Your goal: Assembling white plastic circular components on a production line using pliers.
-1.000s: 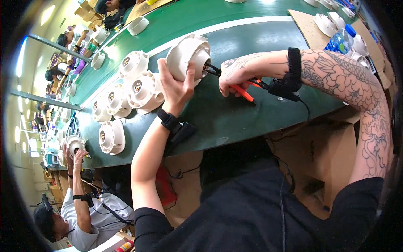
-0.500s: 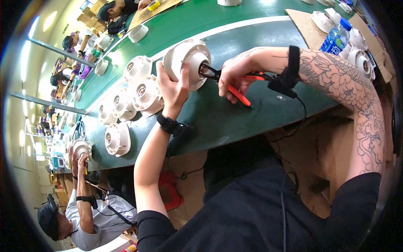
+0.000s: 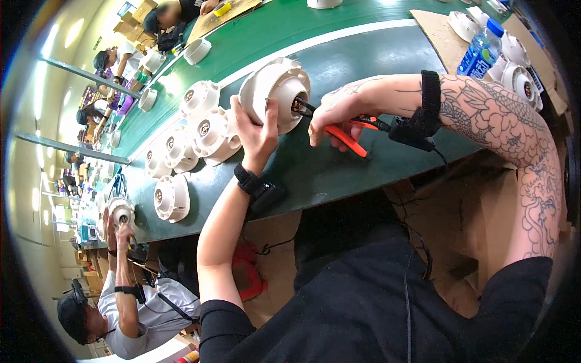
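Note:
A round white plastic housing (image 3: 259, 85) is held up off the green table, tilted so its hollow centre faces right. My left hand (image 3: 259, 130) is closed on its lower left side, thumb against the inner collar. In my right hand (image 3: 339, 116) is a pair of pliers (image 3: 350, 143) with orange-red handles. Their dark jaws reach into the central opening, where small copper-coloured parts show; the jaw tips are partly hidden there. Similar housings, such as this one (image 3: 171, 198), stand in a cluster on the table left of my left hand.
A blue-capped bottle (image 3: 481, 53) stands beside more white housings (image 3: 517, 85) on cardboard (image 3: 426, 30) at the right. A co-worker (image 3: 130, 308) at the lower left handles another housing (image 3: 121, 212). Other people work along the far side. A cable hangs from my right wrist strap (image 3: 431, 100).
The housing, my left hand and the plier jaws have shifted slightly right. The pliers now sit straighter and a little deeper in the opening. The co-worker's hand has moved onto their housing's centre.

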Tool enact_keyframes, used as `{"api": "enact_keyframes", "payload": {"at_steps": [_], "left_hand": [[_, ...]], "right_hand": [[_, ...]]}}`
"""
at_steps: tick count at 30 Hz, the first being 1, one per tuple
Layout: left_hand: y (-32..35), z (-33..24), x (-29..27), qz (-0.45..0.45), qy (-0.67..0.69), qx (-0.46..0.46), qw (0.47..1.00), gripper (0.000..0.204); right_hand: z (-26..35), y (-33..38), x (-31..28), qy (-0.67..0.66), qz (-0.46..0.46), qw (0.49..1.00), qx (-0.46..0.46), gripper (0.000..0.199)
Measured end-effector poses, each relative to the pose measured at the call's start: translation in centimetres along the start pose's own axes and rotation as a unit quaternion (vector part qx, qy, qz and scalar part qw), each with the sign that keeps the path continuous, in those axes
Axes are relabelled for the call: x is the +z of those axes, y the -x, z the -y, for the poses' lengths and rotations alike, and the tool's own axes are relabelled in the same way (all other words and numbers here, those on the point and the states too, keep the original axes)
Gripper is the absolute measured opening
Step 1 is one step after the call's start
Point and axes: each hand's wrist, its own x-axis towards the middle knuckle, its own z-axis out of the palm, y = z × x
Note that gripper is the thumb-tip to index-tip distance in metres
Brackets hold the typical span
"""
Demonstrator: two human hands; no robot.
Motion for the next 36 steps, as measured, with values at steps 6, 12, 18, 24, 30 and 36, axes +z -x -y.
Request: {"api": "enact_keyframes", "payload": {"at_steps": [6,12,18,24,30,36], "left_hand": [[0.2,-0.2,-0.1,0.011,-0.025,0.011,1.0,0.043],[0.5,-0.1,-0.3,0.015,-0.027,0.013,0.999,0.044],[0.4,-0.2,-0.4,0.03,-0.058,0.027,0.998,0.044],[0.5,-0.5,-0.2,0.034,-0.068,0.027,0.997,0.044],[0.6,-0.5,-0.1,0.039,-0.081,0.036,0.995,0.045],[0.7,-0.6,-0.1,0.051,-0.106,0.025,0.993,0.045]], "right_hand": [[0.4,-0.4,0.5,0.016,-0.009,1.0,-0.007,0.03],[0.5,-1.3,0.9,0.032,-0.041,0.995,0.087,0.028],[0.0,-1.6,0.0,-0.04,-0.005,0.991,0.124,0.028],[0.4,-1.1,0.5,-0.078,0.017,0.992,0.099,0.026],[0.7,-0.5,1.1,-0.045,-0.033,0.994,0.096,0.023],[0.3,-0.9,1.7,0.04,-0.056,0.995,0.078,0.02]]}}
